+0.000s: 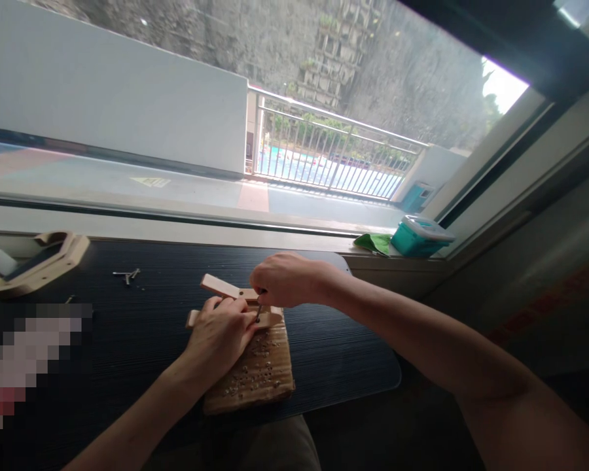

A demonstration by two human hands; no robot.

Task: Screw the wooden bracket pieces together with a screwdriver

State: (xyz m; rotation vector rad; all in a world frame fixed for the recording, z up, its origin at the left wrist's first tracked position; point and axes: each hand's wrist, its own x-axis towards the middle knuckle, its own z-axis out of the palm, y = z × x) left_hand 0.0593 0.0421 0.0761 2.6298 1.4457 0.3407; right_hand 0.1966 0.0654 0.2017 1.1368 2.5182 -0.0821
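Observation:
My right hand (281, 281) is closed around a hand tool whose handle is hidden in the fist. Its thin metal shaft (260, 310) slopes down to a dark hole in a pale wooden piece (272, 318). My left hand (223, 325) grips this piece from the left, fingers curled over it and thumb near the hole. Just beyond lies a second wooden bar (220, 286) with a dark hole in it; how the two join is hidden by my hands. Beneath the wood is a thick corrugated cardboard block (269, 392), pitted with small holes and torn spots.
Several loose screws or bolts (127, 275) lie on the dark table (334, 360). At left, a pale wooden frame (73, 252) is near a pixelated area. A teal box (419, 237) and green cloth (374, 243) sit on the sill beside the window.

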